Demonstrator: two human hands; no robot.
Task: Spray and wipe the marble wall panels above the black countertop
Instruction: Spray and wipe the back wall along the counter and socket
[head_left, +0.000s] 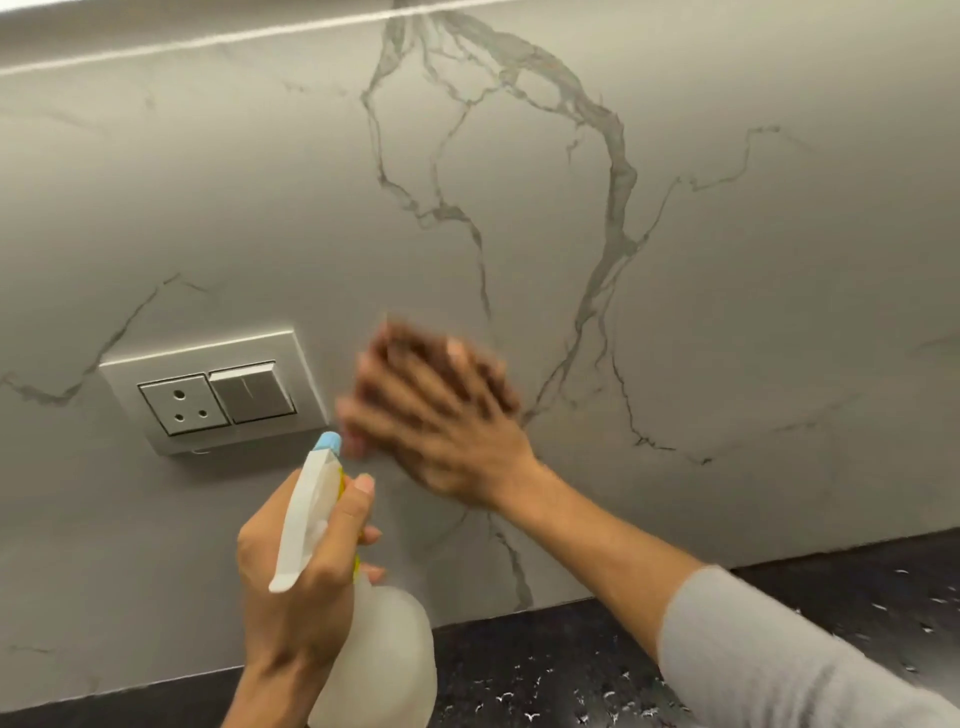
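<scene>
Fingers (415, 374) of the right hand (447, 431) lie spread and blurred, flat on the marble wall (727, 260) at frame centre, above the worktop (571, 670); lower left, the left hand (291, 587) grips the spray bottle (379, 665), nozzle toward the switch plate (213, 395).

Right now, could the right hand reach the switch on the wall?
Probably yes. The right hand lies flat on the marble wall just beside the switch, nothing stands between them, and the spray bottle sits lower.

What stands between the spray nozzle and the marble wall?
Nothing visible blocks it. The spray bottle in the left hand aims at the marble wall near the socket plate; the blurred right hand is spread just beside it.
</scene>
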